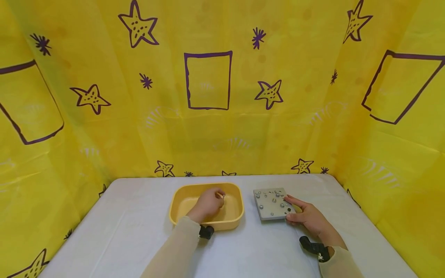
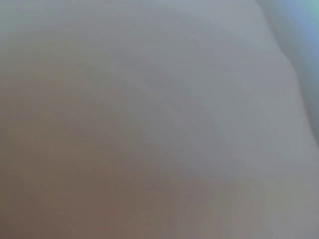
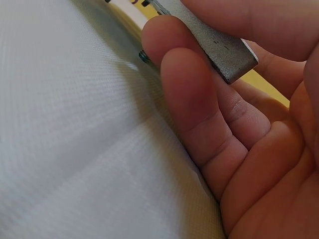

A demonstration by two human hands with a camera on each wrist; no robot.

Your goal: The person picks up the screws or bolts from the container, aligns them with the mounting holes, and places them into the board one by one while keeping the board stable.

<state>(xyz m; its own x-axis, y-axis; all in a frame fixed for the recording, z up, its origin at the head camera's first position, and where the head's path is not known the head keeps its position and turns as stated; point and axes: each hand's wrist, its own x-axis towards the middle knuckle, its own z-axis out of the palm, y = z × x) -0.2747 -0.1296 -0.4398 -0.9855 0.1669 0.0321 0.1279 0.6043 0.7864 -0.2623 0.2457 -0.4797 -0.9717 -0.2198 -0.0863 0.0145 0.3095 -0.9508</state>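
My left hand (image 1: 209, 203) reaches into a yellow plastic tray (image 1: 179, 195), its thumb and forefinger pinching a small metal screw (image 1: 224, 196) above the tray floor. To the right, a square grey metal plate (image 1: 267, 208) carries several screws and a few holes on its top face. My right hand (image 1: 307, 217) grips the plate by its right edge, thumb at the near corner and fingers along the side. Close up in the right wrist view, fingers curl under the plate's edge (image 3: 241, 64) and a dark threaded screw end (image 3: 143, 56) pokes out below it. The left wrist view is only blur.
Both things stand on a table with a white cloth (image 1: 114, 224). A yellow curtain (image 1: 208, 143) with drawn stars and frames encloses the back and both sides. Black wrist cameras sit on the left wrist (image 1: 206, 231) and right wrist (image 1: 314, 247).
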